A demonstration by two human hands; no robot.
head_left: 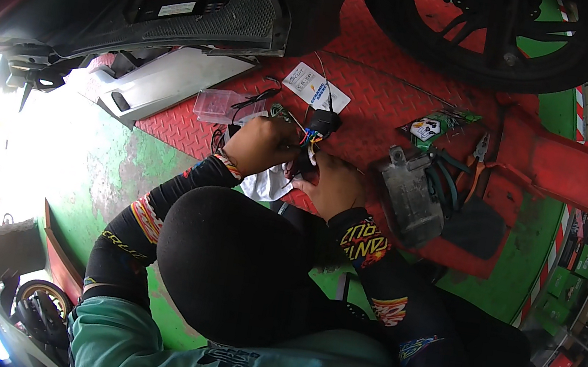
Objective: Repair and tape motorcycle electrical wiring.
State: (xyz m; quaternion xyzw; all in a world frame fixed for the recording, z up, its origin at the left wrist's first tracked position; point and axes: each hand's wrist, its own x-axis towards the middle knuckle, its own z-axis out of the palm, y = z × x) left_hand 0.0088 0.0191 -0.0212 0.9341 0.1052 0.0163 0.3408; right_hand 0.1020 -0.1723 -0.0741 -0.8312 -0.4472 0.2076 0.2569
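Over the red tread plate, my left hand (263, 147) is closed with its fingertips on a bundle of thin coloured wires (310, 137). My right hand (335, 186) meets it from the other side, fingers closed around the lower part of the same bundle. Most of what lies between the fingers is hidden. Just beyond the hands, the wires run to a small black box-shaped part (324, 121). A crumpled white wrapper (267, 184) lies below my left hand. A dark rounded covering (235, 270) fills the view between my sleeved forearms.
A clear plastic case (220, 106) and a printed card (316, 88) lie beyond my hands. To the right are a dark grey plastic cover (413, 201), orange-handled pliers (476, 165) and a small packet (427, 130). Motorcycle bodywork (206, 11) and a wheel (477, 74) stand at the far side.
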